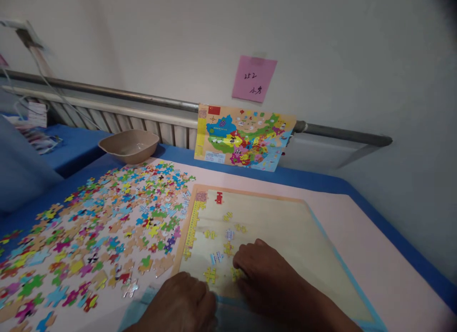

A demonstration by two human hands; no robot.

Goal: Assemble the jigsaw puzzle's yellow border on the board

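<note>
A puzzle tray (274, 232) with a pale bare base lies on the table. My right hand (264, 272) is over its lower middle, fingers curled at a yellow jigsaw piece (236, 274) that is partly covered by them. Loosely rolled up, my left hand (180, 301) rests at the tray's lower left corner; whatever its fingers hold is hidden. Between the hands lies another yellow piece (210, 275), with a white-and-blue lettered piece (216, 258) above it. Joined yellow pieces (193, 225) run along the tray's left side, and a red piece (219, 197) sits near its top.
Many loose colourful jigsaw pieces (143, 213) spread over the left of the table. Behind them stands a beige bowl (130, 146). A printed map picture (244, 139) leans against the rail (342, 134), below a pink note (254, 79). At far left, blue cloth (21, 165) is visible.
</note>
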